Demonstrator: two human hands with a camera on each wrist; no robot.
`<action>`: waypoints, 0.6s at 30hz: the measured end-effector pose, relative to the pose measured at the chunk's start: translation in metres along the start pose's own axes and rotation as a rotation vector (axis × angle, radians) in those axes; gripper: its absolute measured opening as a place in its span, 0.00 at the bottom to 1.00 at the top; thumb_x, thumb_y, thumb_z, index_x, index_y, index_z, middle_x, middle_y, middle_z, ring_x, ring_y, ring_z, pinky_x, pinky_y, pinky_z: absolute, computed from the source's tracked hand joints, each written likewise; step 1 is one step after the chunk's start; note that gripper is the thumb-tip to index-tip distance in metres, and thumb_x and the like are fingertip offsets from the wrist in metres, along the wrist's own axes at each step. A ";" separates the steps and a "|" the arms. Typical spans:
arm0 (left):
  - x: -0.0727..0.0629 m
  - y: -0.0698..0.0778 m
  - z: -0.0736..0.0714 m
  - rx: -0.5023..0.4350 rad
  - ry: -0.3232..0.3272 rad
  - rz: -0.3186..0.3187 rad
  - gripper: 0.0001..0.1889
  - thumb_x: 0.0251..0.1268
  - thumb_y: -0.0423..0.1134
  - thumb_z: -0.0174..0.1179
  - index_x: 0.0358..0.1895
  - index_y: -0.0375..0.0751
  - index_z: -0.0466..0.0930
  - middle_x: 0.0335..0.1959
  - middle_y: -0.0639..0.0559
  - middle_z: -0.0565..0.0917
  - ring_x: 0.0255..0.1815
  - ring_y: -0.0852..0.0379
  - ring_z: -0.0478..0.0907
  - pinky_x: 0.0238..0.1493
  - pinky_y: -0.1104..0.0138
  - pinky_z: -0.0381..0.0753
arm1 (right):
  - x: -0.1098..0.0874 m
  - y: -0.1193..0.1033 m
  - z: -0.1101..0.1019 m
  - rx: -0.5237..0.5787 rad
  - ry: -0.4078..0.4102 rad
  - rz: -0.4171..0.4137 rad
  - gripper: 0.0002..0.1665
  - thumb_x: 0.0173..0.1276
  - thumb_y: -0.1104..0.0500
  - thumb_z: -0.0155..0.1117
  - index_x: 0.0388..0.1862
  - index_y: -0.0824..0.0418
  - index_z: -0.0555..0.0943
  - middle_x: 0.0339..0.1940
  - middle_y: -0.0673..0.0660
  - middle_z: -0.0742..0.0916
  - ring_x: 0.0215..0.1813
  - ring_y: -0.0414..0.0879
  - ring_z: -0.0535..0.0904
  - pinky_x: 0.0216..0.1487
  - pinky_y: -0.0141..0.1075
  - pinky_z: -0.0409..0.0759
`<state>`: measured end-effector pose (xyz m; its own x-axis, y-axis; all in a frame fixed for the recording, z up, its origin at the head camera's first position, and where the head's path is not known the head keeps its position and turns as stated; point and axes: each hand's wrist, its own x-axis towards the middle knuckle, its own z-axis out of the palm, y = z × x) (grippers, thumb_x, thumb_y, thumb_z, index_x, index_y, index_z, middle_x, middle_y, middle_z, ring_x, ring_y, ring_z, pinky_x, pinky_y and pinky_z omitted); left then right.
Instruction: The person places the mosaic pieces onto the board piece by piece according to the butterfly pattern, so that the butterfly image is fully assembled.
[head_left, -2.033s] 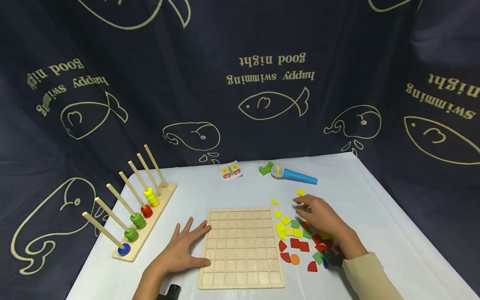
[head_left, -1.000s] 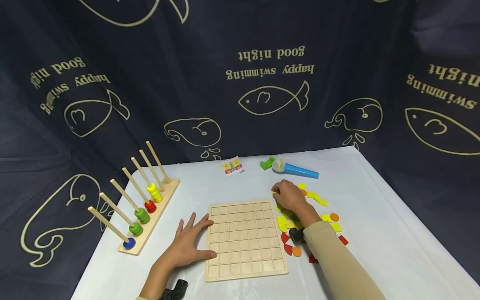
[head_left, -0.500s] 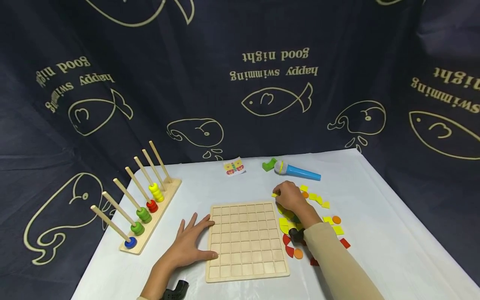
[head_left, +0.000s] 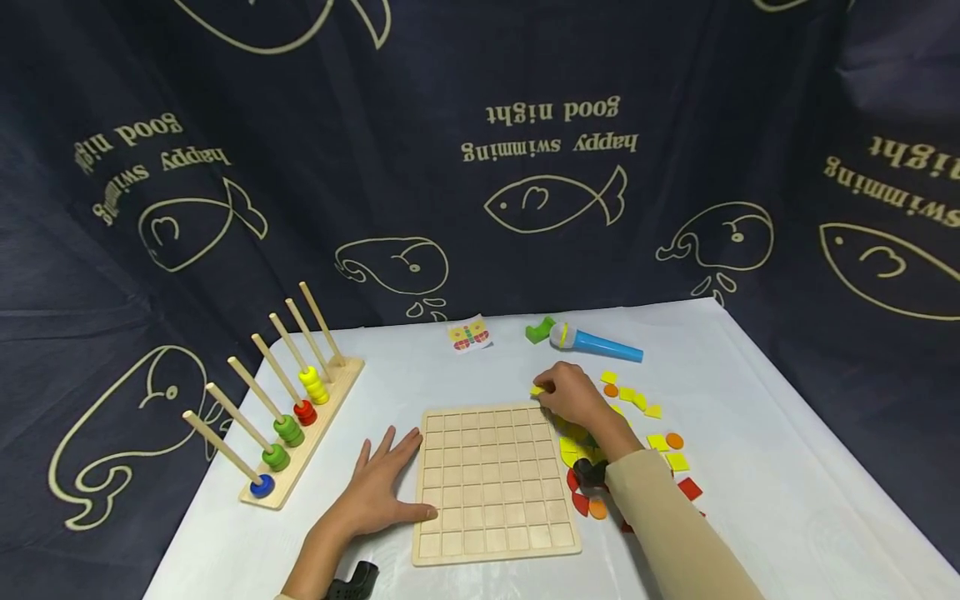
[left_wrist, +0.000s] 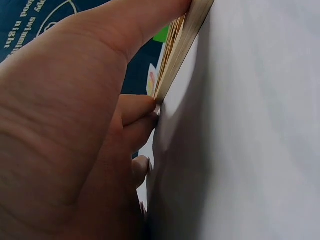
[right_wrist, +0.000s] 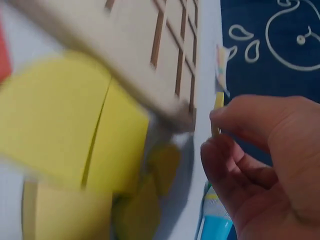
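A wooden grid board (head_left: 495, 483) with bare square cells lies flat on the white-covered table. My left hand (head_left: 372, 492) rests at its left side with fingers spread; the thumb overlaps the board's edge and the fingertips are right at its rim. In the left wrist view, the thumb (left_wrist: 145, 20) lies against the board's side. At the far right corner of the board, my right hand (head_left: 576, 398) pinches a small yellow tile (right_wrist: 218, 105) between thumb and fingers. Several yellow tiles (right_wrist: 55, 110) lie below that hand, partly hidden by it in the head view.
Right of the board lie red tiles (head_left: 690, 488), orange discs (head_left: 674, 441) and more yellow tiles (head_left: 677, 462). A peg stand (head_left: 315, 425) with coloured rings stands left. At the back are a butterfly card (head_left: 470, 335), a green block (head_left: 539, 330) and a blue toy microphone (head_left: 607, 346).
My right hand has moved left from above the scattered tiles to the board's far right corner and taken a yellow tile. The left hand stays at the board's left side.
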<state>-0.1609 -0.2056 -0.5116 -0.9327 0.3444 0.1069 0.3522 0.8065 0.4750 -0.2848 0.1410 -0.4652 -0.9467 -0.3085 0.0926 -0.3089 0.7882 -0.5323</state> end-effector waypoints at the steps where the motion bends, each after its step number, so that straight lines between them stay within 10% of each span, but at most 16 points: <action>1: 0.000 0.000 0.000 0.006 0.001 0.003 0.62 0.33 0.76 0.66 0.75 0.46 0.57 0.74 0.54 0.59 0.76 0.44 0.43 0.69 0.41 0.30 | 0.000 -0.003 0.002 0.007 -0.006 -0.030 0.16 0.58 0.65 0.66 0.47 0.62 0.86 0.36 0.51 0.81 0.35 0.45 0.73 0.38 0.37 0.75; 10: -0.001 -0.001 -0.001 0.014 -0.003 0.003 0.62 0.34 0.76 0.66 0.75 0.46 0.57 0.74 0.54 0.58 0.76 0.43 0.42 0.68 0.41 0.29 | 0.003 -0.039 0.015 0.075 -0.109 -0.266 0.16 0.60 0.67 0.66 0.48 0.64 0.86 0.36 0.52 0.83 0.35 0.42 0.73 0.39 0.36 0.77; 18: 0.000 0.000 -0.002 0.011 -0.018 -0.013 0.63 0.33 0.78 0.64 0.75 0.46 0.57 0.74 0.54 0.58 0.76 0.43 0.42 0.69 0.41 0.29 | 0.003 -0.064 0.031 0.104 -0.163 -0.271 0.16 0.62 0.66 0.65 0.50 0.64 0.85 0.38 0.50 0.82 0.35 0.40 0.74 0.38 0.34 0.77</action>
<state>-0.1610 -0.2063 -0.5102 -0.9357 0.3423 0.0853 0.3411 0.8163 0.4662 -0.2646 0.0732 -0.4573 -0.8019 -0.5870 0.1115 -0.5285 0.6098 -0.5906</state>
